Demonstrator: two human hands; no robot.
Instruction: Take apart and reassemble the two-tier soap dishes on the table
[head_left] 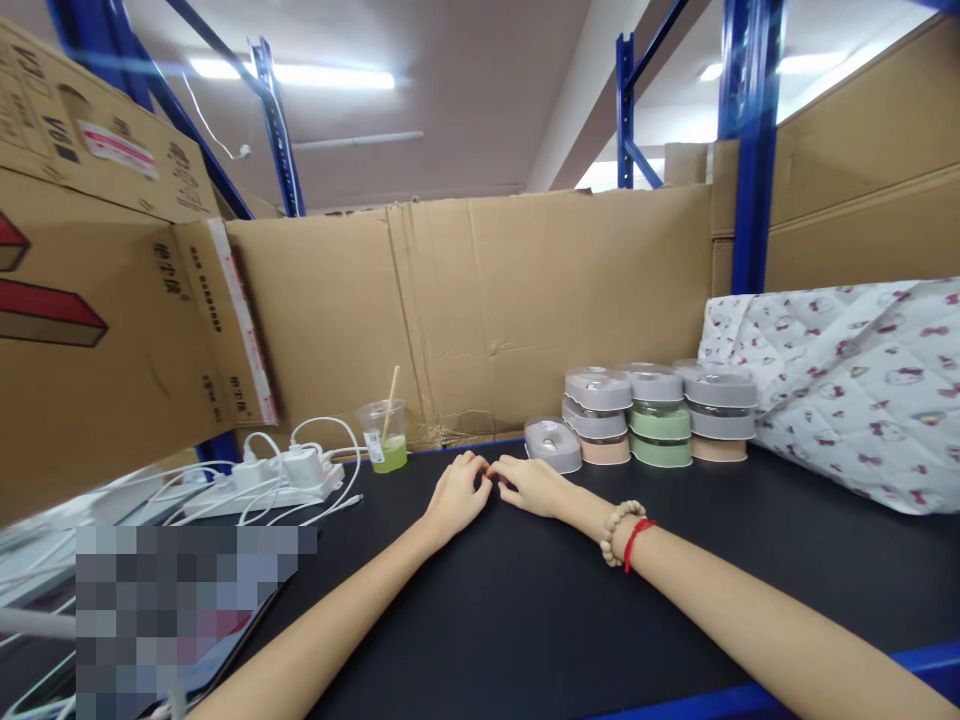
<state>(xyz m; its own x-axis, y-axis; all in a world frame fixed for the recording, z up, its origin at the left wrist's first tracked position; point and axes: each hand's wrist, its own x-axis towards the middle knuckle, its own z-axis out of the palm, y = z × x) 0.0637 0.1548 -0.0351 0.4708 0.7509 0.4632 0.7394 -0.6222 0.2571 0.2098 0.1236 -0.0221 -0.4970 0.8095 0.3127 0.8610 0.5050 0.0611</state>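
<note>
My left hand (459,494) rests on the black tabletop (480,620), its fingers loosely bent and its thumb apart from them. Facing it, my right hand (534,487) lies palm down with the fingertips close to those of the left; whether they touch is hard to tell. Neither hand holds anything. On the right wrist are a beaded bracelet (611,532) and a red cord (637,540). Just beyond the right hand sits a small lidded container (553,446), beside stacks of similar containers in grey, green (660,450) and peach with greyish lids.
A plastic cup (388,450) with green drink and a straw stands at the back left. Near it lies a white power strip (262,490) with plugs and tangled cables. Cardboard (540,300) walls the back. A quilted patterned cloth (862,400) fills the right side.
</note>
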